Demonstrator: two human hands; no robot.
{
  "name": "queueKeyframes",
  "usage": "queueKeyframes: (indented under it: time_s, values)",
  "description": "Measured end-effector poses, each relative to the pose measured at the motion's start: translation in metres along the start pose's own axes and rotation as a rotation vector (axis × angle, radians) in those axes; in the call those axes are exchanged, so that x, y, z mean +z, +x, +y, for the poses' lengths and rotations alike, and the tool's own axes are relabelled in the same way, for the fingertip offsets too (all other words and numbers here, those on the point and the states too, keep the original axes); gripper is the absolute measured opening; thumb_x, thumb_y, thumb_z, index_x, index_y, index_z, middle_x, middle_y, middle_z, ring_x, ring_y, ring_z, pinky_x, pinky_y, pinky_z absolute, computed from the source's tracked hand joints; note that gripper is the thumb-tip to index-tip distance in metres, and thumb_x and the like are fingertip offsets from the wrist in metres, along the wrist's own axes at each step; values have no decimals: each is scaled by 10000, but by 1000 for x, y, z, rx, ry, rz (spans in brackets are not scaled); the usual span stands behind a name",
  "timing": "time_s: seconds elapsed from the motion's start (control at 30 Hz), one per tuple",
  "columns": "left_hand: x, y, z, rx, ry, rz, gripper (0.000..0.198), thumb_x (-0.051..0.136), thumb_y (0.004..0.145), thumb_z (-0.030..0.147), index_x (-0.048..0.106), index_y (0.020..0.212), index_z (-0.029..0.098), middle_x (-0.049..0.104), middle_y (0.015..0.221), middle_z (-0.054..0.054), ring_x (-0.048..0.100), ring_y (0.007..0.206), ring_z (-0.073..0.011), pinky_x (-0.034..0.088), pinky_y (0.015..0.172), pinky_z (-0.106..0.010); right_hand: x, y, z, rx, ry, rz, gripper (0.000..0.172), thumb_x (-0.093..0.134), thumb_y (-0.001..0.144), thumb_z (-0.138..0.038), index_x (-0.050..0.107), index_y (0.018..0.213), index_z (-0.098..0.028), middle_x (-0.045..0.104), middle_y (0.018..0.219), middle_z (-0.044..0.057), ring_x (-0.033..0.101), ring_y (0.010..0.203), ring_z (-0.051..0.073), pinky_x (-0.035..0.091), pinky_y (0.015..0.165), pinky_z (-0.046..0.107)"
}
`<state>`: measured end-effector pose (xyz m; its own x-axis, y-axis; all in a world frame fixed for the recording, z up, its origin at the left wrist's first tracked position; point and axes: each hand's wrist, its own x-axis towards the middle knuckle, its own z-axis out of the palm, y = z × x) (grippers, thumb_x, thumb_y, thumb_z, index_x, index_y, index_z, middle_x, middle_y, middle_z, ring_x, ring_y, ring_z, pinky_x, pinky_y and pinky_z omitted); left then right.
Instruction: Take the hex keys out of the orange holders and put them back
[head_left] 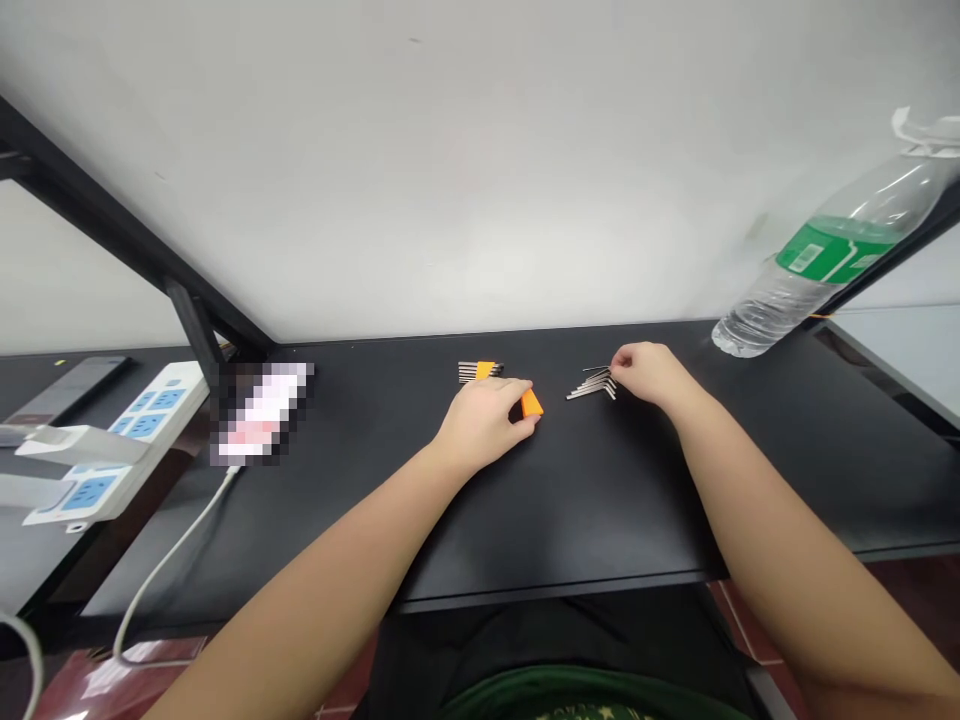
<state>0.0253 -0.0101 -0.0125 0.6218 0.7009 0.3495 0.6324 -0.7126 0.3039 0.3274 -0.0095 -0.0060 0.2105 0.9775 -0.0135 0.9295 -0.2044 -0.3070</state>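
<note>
A white wall backs the black tabletop. A water bottle lies at far right and a white power strip at left. Mid-table, the left hand is closed on an orange holder. The right hand curls its fingers onto the loose hex keys; I cannot tell whether it grips them.

Left hand curled, knuckles up; right hand farther forward, fingertips pinched.

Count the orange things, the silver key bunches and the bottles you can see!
Orange holders: 2, near holder and far holder
Silver key bunches: 2, loose bunch and far bunch
Water bottle: 1
Total: 5
</note>
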Motion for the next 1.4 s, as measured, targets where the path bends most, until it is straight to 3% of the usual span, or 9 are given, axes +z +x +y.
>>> queueKeyframes:
  time_s: [0.13,0.27,0.47,0.9,1.13,1.4]
  values:
    - [0,0,0,2,-3,20,405,710,881,355,687,1267,236,765,1209,-33,715,1113,-255,562,980,-390,-1,0,13,13,66,-5,194,626,845,-242,787,949,-222,774,908,31,695,828,192,502,750,276]
    - [0,0,0,13,-2,20,403,709,882,357,690,1261,220,769,1197,-34,718,1100,-255,564,973,-392,4,4,20,-78,112,18,315,610,885,-265,779,1150,-239,769,1014,29,697,916,192,520,853,293]
    - [0,0,0,-5,-7,4,399,696,892,369,688,1270,242,765,1215,-29,713,1118,-258,559,989,-393,8,8,20,-141,145,17,222,593,900,-229,802,975,-235,752,1089,30,695,992,195,514,924,305]
    - [-2,0,0,-3,-19,8,396,702,882,370,693,1260,251,769,1193,-23,717,1096,-252,565,969,-377,-2,-5,16,-171,170,-72,244,569,850,-173,768,970,-247,750,1100,4,686,965,180,508,865,272]
    - [-5,1,3,128,-82,-121,401,716,873,368,701,1242,213,761,1126,-62,705,1068,-242,551,993,-386,-2,-11,7,-238,168,-103,222,567,856,-168,757,947,-239,724,1102,10,673,934,174,505,851,275]
    - [-4,2,3,159,-117,-202,410,716,872,311,686,1273,233,750,1160,-58,662,1126,-257,548,999,-409,-8,-16,6,-332,139,-164,213,613,821,-191,730,993,-234,693,1139,48,667,975,208,524,863,313]
